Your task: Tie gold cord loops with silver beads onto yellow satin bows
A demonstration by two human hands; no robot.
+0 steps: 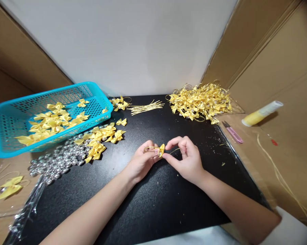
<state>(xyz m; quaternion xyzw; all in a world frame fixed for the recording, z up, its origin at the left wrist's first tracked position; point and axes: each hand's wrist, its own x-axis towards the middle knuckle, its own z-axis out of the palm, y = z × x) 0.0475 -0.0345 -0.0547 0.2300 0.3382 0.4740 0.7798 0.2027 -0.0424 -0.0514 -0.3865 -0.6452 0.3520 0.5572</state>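
Observation:
A small yellow ribbon bow with a loop of gold cord is held up over the middle of the black table. My left hand is closed on it, thumb and fingers pinching the bow and its cord from the left. From the right, my right hand meets the bow's edge with thumb and forefinger tips, its other fingers curled. A thin cord end shows behind the right fingers. Part of the bow is hidden by the fingertips.
A turquoise basket of yellow bows stands left, beside silver beads and loose bows. Behind lie cut gold cords. At the right are a heap of corded bows, pink snips and a tube.

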